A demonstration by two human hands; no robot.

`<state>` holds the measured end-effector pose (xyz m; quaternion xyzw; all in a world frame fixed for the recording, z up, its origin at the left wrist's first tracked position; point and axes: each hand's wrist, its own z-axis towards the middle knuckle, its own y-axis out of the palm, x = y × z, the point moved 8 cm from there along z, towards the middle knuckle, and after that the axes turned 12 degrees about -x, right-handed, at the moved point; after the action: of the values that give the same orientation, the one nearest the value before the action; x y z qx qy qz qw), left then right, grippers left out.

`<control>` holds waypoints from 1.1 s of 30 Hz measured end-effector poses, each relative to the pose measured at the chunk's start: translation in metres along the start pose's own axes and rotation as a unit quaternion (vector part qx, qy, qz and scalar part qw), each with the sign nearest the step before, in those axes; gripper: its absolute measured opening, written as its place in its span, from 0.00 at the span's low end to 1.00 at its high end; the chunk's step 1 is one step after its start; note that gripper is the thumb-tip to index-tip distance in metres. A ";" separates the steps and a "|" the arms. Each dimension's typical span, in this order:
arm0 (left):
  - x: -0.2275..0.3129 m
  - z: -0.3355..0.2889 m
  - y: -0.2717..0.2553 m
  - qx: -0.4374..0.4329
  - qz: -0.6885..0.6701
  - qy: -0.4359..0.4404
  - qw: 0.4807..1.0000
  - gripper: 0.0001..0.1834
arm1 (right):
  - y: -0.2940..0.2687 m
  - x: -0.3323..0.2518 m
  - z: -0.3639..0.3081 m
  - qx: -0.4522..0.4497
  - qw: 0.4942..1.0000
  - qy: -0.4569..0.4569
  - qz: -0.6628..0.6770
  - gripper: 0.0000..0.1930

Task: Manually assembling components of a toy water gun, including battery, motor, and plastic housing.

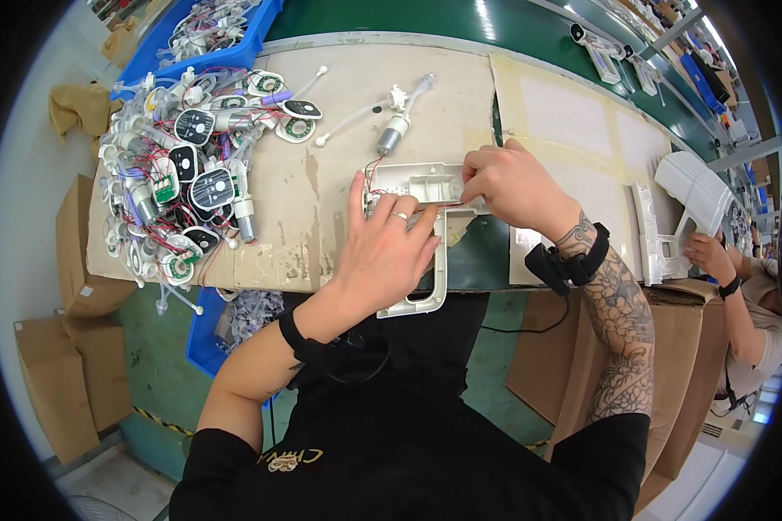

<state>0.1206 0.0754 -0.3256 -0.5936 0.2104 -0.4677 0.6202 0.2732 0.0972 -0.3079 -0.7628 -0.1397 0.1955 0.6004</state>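
Note:
A cream plastic gun-shaped housing shell (421, 187) lies open on the cardboard work surface (304, 217) at the table's near edge. My left hand (382, 247) presses flat on its middle, fingers spread, a ring on one finger. My right hand (513, 187) pinches a thin red wire at the shell's right side. Just beyond the shell lies a small grey motor with a white pump and tubing (395, 130), red and black leads running into the shell.
A heap of wired round modules and pump parts (187, 174) fills the left of the surface. Blue bins (222, 35) sit behind and below it. Another person's hand (708, 256) holds a white shell at right. Cardboard boxes (56, 373) stand on the floor.

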 end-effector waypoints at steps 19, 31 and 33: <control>0.006 -0.004 -0.007 0.013 0.017 -0.013 1.000 0.19 | -0.068 0.037 0.048 0.126 0.981 0.051 0.135 0.14; -0.059 -0.015 -0.060 0.131 -0.141 -0.092 0.977 0.12 | -0.035 0.068 0.184 -0.109 0.976 0.155 0.106 0.19; -0.088 -0.007 -0.062 0.127 -0.184 -0.139 0.965 0.11 | -0.049 0.081 0.164 -0.045 0.941 0.149 0.300 0.14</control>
<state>0.0529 0.1532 -0.2954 -0.5976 -0.0517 -0.5099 0.6166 0.2692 0.2860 -0.3042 -0.8160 0.1781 0.2444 0.4927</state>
